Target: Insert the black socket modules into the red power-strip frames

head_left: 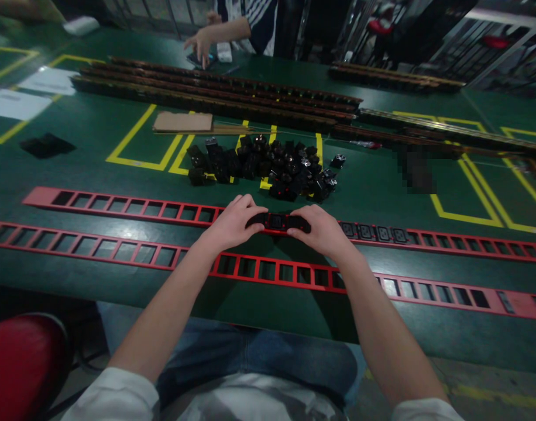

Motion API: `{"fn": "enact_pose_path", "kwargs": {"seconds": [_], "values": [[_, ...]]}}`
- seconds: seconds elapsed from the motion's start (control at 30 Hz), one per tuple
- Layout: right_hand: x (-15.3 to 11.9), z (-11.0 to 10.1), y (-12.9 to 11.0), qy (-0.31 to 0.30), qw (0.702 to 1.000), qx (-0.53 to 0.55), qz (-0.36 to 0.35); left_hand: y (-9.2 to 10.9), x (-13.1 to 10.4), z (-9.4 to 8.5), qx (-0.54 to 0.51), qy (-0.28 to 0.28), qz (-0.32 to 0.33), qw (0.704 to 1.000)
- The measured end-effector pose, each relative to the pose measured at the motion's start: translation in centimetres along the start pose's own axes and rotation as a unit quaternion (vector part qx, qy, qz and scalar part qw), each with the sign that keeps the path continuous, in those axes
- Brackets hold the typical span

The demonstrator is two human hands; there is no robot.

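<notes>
A long red rail with a ladder of square openings [180,210] lies across the table in front of me. Black power sockets [384,234] fill several openings right of my hands, and one more socket [276,221] shows between them. My left hand [238,221] pinches a black socket [256,220] at the rail, thumb below and fingers above. On the other side, my right hand [316,229] is closed the same way on another black socket [298,223]. The fingers partly cover both pieces, so how deep they sit cannot be seen.
A second red rail [268,271] lies nearer me, under my forearms. Beyond my hands is a pile of loose black sockets [250,161]. Long dark rails [215,93] and a cardboard piece [183,121] lie behind it. Across the table is another person's hand [202,45].
</notes>
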State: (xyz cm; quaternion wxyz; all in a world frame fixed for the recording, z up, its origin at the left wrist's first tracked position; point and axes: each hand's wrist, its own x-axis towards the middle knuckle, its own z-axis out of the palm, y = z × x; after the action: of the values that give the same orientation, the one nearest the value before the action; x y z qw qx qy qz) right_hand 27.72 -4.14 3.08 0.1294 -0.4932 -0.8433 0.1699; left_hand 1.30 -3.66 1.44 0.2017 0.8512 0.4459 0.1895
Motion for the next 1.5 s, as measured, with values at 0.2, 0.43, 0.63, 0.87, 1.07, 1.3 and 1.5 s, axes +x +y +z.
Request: {"fn": "enact_pose_path", "kwargs": {"seconds": [0.2, 0.43, 0.63, 0.87, 1.07, 1.3, 1.5], "values": [[-0.03, 0.00, -0.08, -0.003, 1.000, 0.001, 0.002, 0.20, 0.02, -0.17, -0.010, -0.007, -0.015, 1.000], [0.08, 0.03, -0.05, -0.006, 1.000, 0.001, 0.002, 0.09, 0.02, 0.09, -0.009, 0.002, -0.005, 1.000], [0.06, 0.00, 0.01, -0.006, 1.000, 0.001, 0.003, -0.07, 0.00, 0.10, -0.027, 0.000, -0.006, 1.000], [0.03, -0.06, -0.05, -0.005, 1.000, 0.002, 0.006, -0.17, 0.04, 0.09, -0.038, -0.008, -0.018, 0.999], [0.02, -0.23, -0.14, -0.006, 1.000, 0.005, 0.005, -0.13, 0.12, -0.07, -0.022, -0.017, -0.019, 0.999], [0.09, -0.08, -0.04, -0.008, 1.000, 0.004, 0.004, 0.01, 0.32, -0.30, 0.013, -0.031, -0.019, 0.999], [0.05, 0.02, 0.01, -0.003, 1.000, 0.007, -0.001, 0.32, 0.41, -0.38, 0.037, -0.023, -0.026, 0.999]]}}
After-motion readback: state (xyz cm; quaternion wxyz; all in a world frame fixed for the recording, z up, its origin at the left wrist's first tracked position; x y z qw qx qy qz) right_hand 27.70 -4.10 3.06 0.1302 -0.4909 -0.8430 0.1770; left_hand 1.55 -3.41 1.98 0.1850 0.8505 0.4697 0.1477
